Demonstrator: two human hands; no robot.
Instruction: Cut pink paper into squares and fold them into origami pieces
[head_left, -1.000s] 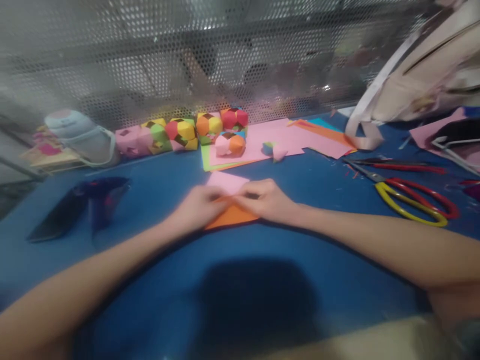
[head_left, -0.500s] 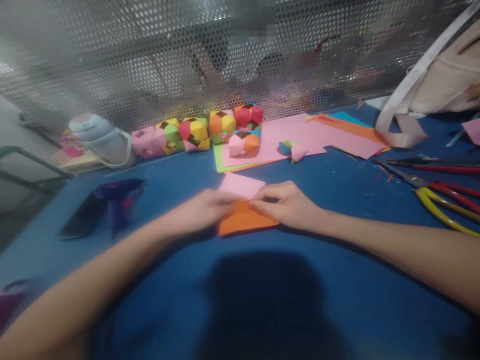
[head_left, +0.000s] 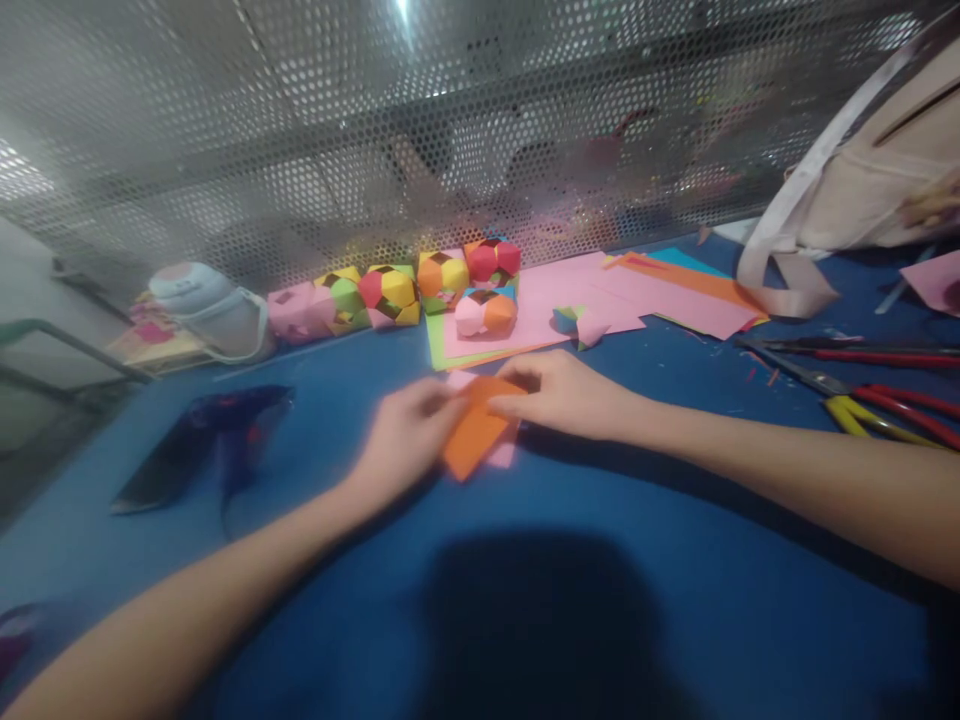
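Between my hands is a small piece of orange paper, turned at an angle over a pink paper whose edges show below and behind it. My left hand pinches the orange paper's left edge. From the right, my right hand grips its upper right part with thumb and fingers. Beyond my hands lies a partly folded paper piece in blue, green and pink. Folded paper balls in several colours stand in a row at the back, one of them on pink sheets.
Pink sheets and an orange-topped stack lie at the back. Pliers with red and yellow handles rest at right, near a ribbon. A glue gun and dark phone-like slab lie left, before a bottle. Perforated metal stands behind.
The orange paper has turned from lying level to a slant, and now covers much of the pink one. Both hands have shifted with it, and the camera view has tilted up slightly.
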